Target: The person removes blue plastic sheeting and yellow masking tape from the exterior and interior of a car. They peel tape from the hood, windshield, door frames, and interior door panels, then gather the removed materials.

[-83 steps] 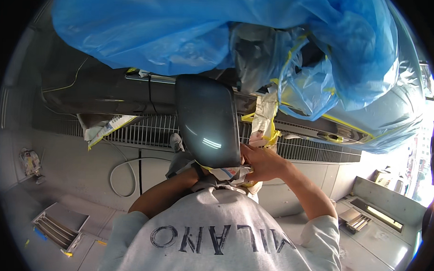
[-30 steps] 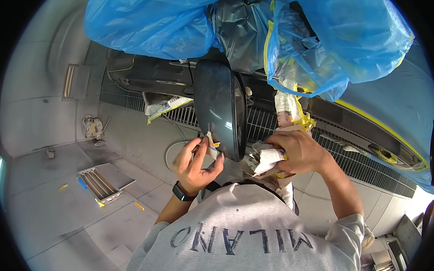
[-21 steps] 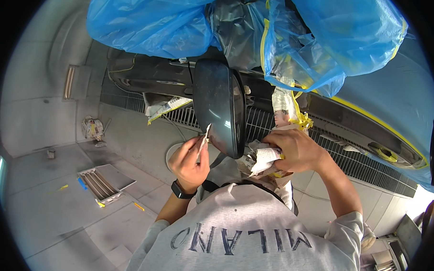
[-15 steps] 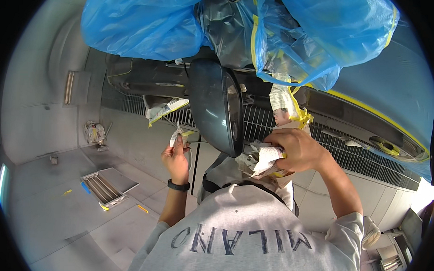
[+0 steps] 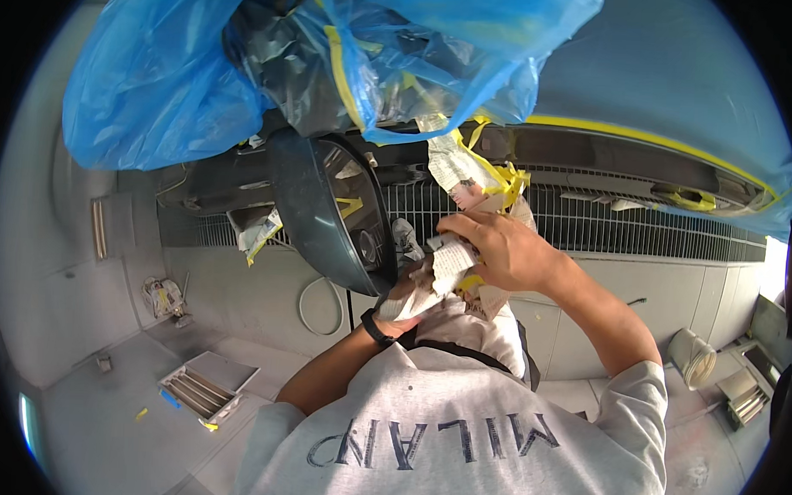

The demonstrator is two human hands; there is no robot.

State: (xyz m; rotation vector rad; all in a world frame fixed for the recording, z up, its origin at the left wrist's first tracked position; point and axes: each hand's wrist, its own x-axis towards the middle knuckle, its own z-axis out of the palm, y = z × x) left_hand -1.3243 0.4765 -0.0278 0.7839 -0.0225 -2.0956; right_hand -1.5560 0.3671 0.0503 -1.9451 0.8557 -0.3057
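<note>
Crumpled newspaper (image 5: 452,265) is bunched in front of my body. My right hand (image 5: 511,250) is closed on it, fingers curled over its upper side. Below and to the left, my left hand (image 5: 404,305) is closed around the lower end, its fingers mostly hidden by the paper. Just left of the paper stands a dark car side mirror (image 5: 314,214). From under the blue plastic film (image 5: 332,71) a newspaper strip (image 5: 454,167) hangs, with torn yellow masking tape (image 5: 507,183) beside my right hand.
The dark car side has a yellow tape line (image 5: 644,132) and a taped door handle (image 5: 692,198). Another taped paper scrap (image 5: 261,234) hangs left of the mirror. A floor grate (image 5: 606,222) runs below. A bucket (image 5: 693,358) stands right; a lamp unit (image 5: 203,389) shows left.
My left hand has moved right from beside the mirror to the newspaper bundle; the small taped scrap it held no longer shows. The view has shifted, so the mirror appears farther left.
</note>
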